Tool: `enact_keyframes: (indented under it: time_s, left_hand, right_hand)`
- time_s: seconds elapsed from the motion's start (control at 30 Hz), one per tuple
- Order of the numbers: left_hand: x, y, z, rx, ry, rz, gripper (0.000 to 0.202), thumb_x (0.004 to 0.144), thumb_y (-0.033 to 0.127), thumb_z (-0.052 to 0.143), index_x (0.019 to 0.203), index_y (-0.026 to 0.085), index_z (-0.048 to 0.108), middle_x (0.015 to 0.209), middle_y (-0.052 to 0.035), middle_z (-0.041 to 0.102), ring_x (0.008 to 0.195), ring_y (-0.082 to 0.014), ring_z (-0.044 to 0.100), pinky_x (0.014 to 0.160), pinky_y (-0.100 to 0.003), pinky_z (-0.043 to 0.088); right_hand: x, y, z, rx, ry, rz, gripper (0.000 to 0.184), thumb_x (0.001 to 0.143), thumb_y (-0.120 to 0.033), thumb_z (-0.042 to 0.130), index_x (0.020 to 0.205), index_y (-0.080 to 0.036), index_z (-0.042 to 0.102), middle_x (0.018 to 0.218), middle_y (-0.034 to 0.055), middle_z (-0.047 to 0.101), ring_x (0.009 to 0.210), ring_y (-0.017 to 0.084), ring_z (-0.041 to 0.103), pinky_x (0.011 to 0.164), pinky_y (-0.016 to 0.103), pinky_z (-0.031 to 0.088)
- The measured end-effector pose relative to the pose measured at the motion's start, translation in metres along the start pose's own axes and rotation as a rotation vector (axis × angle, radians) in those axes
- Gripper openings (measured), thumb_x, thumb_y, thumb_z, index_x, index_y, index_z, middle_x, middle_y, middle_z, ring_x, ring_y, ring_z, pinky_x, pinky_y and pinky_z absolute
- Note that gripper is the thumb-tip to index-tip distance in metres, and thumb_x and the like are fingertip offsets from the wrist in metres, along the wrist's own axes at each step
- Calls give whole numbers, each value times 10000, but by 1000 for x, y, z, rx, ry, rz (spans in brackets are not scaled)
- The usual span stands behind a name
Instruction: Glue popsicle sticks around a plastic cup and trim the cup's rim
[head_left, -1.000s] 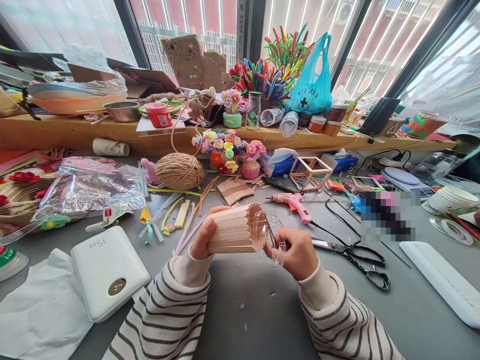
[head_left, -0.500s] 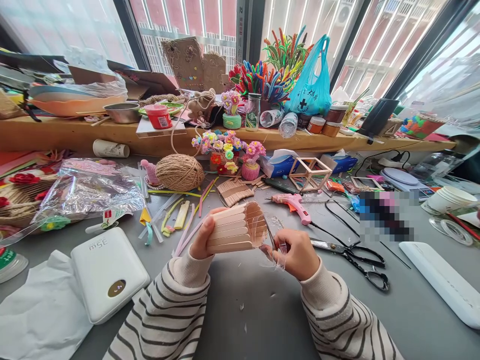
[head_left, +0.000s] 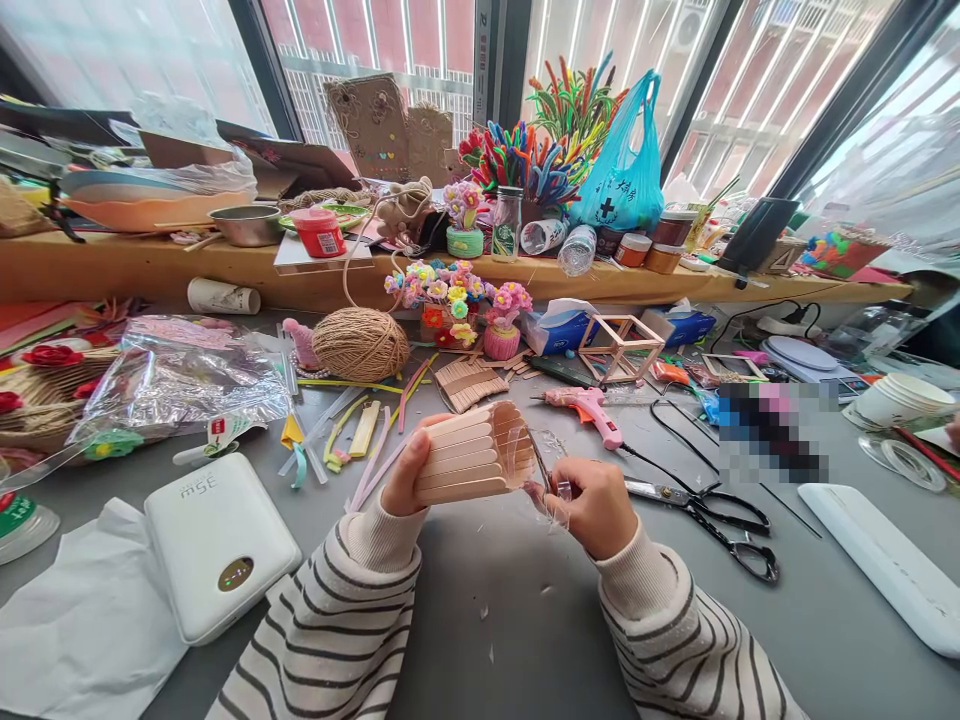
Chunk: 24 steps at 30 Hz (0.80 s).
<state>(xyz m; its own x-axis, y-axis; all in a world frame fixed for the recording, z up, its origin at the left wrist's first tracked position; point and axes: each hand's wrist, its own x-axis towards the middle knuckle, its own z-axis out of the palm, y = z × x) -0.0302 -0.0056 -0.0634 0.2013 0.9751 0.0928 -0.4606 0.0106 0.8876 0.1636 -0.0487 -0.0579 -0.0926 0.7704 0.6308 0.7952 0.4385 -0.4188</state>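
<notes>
A small cup covered with pale wooden craft sticks (head_left: 472, 455) lies on its side in the air above the grey table (head_left: 495, 600). My left hand (head_left: 409, 470) is wrapped round its base end. At the cup's open mouth my right hand (head_left: 596, 505) pinches a piece of clear plastic film (head_left: 551, 495). Both sleeves are striped cream and black.
A pink glue gun (head_left: 589, 405) and black scissors (head_left: 712, 515) lie right of my hands. A white box (head_left: 217, 540) and tissue sit at left. A twine ball (head_left: 360, 343), loose craft sticks (head_left: 469, 383), flower pots and a wooden frame (head_left: 619, 345) stand behind. A cluttered shelf runs along the window.
The cup has tilted slightly and my right hand has shifted a little with the clear film. Everything else has stayed put.
</notes>
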Motion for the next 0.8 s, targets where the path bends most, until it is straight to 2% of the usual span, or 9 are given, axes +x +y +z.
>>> enact_keyframes:
  time_s: [0.2, 0.27, 0.43, 0.57, 0.8]
  left_hand:
    - [-5, 8, 5, -41, -25, -49, 455, 702, 517, 542, 986, 162, 569, 893, -77, 666, 640, -198, 626, 501, -290, 477]
    - [-6, 10, 8, -61, -28, -64, 426, 699, 511, 556, 961, 175, 577, 853, -52, 665, 588, -174, 617, 474, -277, 473]
    - [-6, 11, 13, -89, 9, -41, 407, 678, 516, 583, 899, 175, 599, 803, -38, 670, 659, -178, 617, 585, -295, 497]
    - [-7, 9, 12, -71, 40, 14, 406, 676, 512, 581, 896, 172, 615, 860, -41, 671, 756, -179, 607, 680, -286, 479]
    - [-8, 10, 11, -46, 47, 3, 399, 680, 518, 568, 897, 186, 609, 850, -25, 662, 754, -174, 597, 697, -292, 462]
  right_hand:
    - [2, -2, 1, -62, 71, -96, 484, 801, -437, 463, 404, -168, 400, 355, -43, 391, 357, 43, 329, 390, 172, 274]
    - [2, -3, 0, -70, 80, -106, 490, 812, -432, 450, 403, -169, 394, 350, -46, 384, 356, 42, 322, 388, 170, 272]
    - [3, -4, 0, -37, 92, -98, 486, 809, -407, 465, 398, -168, 366, 348, -55, 364, 354, 35, 292, 382, 166, 262]
    - [2, -5, -1, 38, 42, -1, 463, 742, -419, 538, 398, -166, 359, 364, -59, 354, 366, 32, 278, 379, 165, 253]
    - [2, -6, -3, 72, -18, 103, 433, 688, -438, 570, 402, -157, 408, 375, -57, 365, 372, 32, 286, 395, 168, 255]
